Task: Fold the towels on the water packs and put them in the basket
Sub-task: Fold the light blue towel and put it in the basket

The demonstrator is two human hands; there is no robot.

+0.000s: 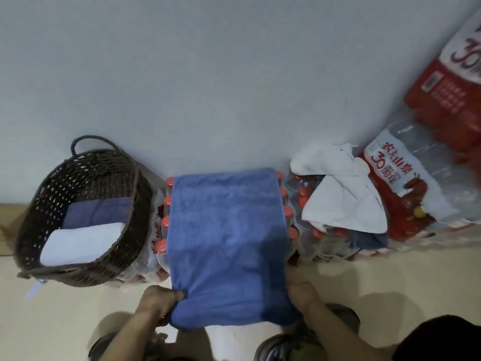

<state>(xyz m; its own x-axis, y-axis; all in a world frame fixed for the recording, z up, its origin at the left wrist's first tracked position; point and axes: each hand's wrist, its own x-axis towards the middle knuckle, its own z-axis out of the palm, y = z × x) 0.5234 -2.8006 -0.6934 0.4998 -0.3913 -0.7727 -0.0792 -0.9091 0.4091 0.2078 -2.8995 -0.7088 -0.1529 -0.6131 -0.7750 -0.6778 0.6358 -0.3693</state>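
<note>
A blue towel (226, 230) lies spread over a water pack (164, 212) with red caps, its near end hanging off toward me. My left hand (158, 299) grips the near left corner, and my right hand (303, 295) grips the near right corner. To the left stands a dark woven basket (33, 222) holding a folded purple-blue towel (97, 211) and a folded white towel (80, 242). A crumpled white towel (341, 194) lies on a second water pack (304, 230) to the right, with a dark blue cloth (367, 241) beneath it.
More water packs (406, 183) with red and white wrapping are stacked at the right against the pale wall (208, 74). The beige floor (364, 280) lies in front. My shoes (281, 345) show at the bottom edge.
</note>
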